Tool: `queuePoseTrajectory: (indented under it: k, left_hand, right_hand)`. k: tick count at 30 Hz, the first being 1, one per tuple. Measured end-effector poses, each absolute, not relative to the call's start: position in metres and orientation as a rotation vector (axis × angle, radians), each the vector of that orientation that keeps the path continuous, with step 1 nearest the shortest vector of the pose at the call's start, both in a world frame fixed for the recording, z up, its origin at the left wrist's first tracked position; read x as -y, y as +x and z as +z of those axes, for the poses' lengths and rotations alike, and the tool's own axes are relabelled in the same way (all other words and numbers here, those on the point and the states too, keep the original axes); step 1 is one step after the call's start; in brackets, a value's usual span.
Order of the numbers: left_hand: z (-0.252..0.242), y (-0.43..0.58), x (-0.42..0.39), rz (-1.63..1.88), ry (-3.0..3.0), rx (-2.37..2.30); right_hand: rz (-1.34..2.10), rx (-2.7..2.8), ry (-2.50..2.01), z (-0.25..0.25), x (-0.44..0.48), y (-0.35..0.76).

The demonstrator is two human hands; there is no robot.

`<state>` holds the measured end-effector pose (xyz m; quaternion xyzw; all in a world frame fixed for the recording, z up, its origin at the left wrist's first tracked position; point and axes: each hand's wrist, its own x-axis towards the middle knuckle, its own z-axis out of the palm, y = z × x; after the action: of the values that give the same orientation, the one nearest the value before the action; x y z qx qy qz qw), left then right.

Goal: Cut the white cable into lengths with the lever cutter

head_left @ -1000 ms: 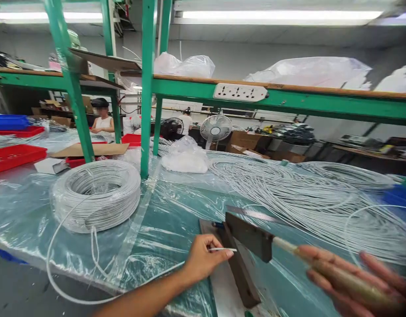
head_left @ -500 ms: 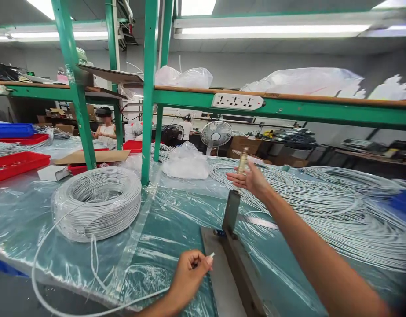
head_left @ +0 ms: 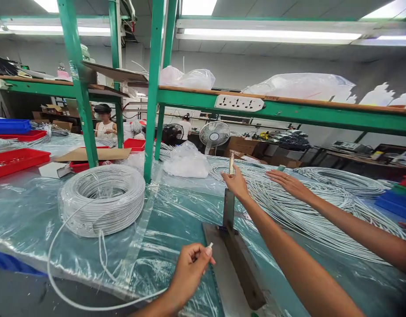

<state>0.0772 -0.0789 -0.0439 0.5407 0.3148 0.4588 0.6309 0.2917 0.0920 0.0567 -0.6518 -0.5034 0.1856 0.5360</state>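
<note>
My left hand [head_left: 191,270] is closed in a pinch on the end of a white cable [head_left: 130,304], whose tip pokes out past the thumb. This cable loops down over the table's front edge and up to a plastic-wrapped cable coil [head_left: 102,207] on the left. My right hand [head_left: 236,181] is closed around the lower part of a brass-coloured post [head_left: 231,160], its fingers partly hiding it. The post tops the upright of a metal stand [head_left: 228,209], which has a flat base plate and a long bar.
Another person's hand [head_left: 288,182] reaches in from the right over large loose cable coils [head_left: 308,211]. A green shelf frame [head_left: 153,97] rises from the table. A plastic bag [head_left: 186,163], red trays [head_left: 21,160] and a blue bin [head_left: 396,204] stand around.
My right hand has gone from outstretched fingers to closed around the post, shifting slightly left. The other person's arm has come into view on the right. My left hand keeps the cable end.
</note>
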Motion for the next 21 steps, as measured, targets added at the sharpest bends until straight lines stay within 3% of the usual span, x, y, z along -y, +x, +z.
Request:
queuePoseTrajectory:
  k: [6, 15, 21]
  left_hand:
    - [-0.035, 0.049, 0.09, 1.08, 1.165, -0.635]
    - [-0.029, 0.016, 0.092, 1.121, 1.101, -0.594]
    - [-0.009, 0.018, 0.096, 1.143, 0.995, -0.603]
  right_hand:
    - [0.344, 1.464, -1.395, 0.044, -0.032, 0.23]
    - [0.618, 1.609, -1.51, 0.038, 0.065, 0.197]
    - [1.061, 1.676, -1.559, -0.007, 0.133, 0.174]
